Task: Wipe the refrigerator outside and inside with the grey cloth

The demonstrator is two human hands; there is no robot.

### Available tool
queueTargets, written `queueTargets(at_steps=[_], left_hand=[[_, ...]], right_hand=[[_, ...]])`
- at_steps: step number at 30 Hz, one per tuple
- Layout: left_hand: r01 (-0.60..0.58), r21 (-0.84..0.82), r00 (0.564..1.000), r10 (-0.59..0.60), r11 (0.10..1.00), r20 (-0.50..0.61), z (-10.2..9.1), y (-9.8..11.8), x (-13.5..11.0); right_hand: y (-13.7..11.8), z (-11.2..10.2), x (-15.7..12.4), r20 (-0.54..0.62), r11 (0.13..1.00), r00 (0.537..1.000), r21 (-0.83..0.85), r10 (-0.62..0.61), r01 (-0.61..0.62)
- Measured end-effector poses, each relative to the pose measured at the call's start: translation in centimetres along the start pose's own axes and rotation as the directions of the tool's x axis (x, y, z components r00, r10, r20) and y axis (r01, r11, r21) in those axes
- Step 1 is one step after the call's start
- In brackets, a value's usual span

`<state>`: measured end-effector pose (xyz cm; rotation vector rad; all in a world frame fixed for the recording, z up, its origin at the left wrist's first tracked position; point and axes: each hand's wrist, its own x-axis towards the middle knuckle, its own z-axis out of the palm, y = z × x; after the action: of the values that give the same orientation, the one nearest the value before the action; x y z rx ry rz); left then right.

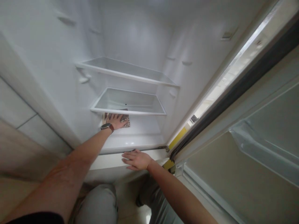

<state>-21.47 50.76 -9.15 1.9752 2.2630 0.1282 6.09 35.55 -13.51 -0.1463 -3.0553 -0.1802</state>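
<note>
Both spread flat, left hand (pixel 117 121) touches patterned cloth (pixel 126 122) inside the fridge (pixel 137 37), right hand (pixel 137 160) its front sill (pixel 106 160).

A: What does the cloth (pixel 126 117) look like?
B: Brownish, with a dark, leopard-like spotted print and a paler edge at its left.
A: How does it lie?
B: Roughly flat on the white inner floor (pixel 142 126) of the refrigerator (pixel 137 37), toward the left, partly beneath the lower glass shelf (pixel 137 101). The left hand (pixel 116 120) lies spread over it, hiding its middle.
A: And the refrigerator?
B: Open and white inside, with a white-rimmed upper shelf (pixel 126 67) above the lower one. The right hand (pixel 137 160) rests at its pale front sill (pixel 106 161).
</note>
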Motion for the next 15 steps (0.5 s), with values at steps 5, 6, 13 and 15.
queueTargets(at_steps=[5,6,13,15], left_hand=[[0.002,-0.022,0.998,0.000,1.000,0.067,0.5,1.1,-4.1],[0.007,-0.025,0.997,-0.005,1.000,0.077,0.5,1.3,-4.9],[0.027,-0.048,0.992,-0.021,0.998,0.122,0.2,2.0,-8.7],[0.017,-0.060,0.994,-0.010,0.998,0.106,0.2,2.0,-9.5]], right_hand=[[0.3,0.1,-0.1,-0.002,0.999,1.000,0.042,0.017,-0.017],[0.3,0.0,0.0,0.001,0.999,1.000,0.051,0.017,-0.017],[-6.7,-0.7,-0.4,-0.021,0.926,0.936,0.160,0.351,-0.343],[-11.1,-0.5,-3.0,-0.061,0.866,0.888,0.261,0.456,-0.427]])
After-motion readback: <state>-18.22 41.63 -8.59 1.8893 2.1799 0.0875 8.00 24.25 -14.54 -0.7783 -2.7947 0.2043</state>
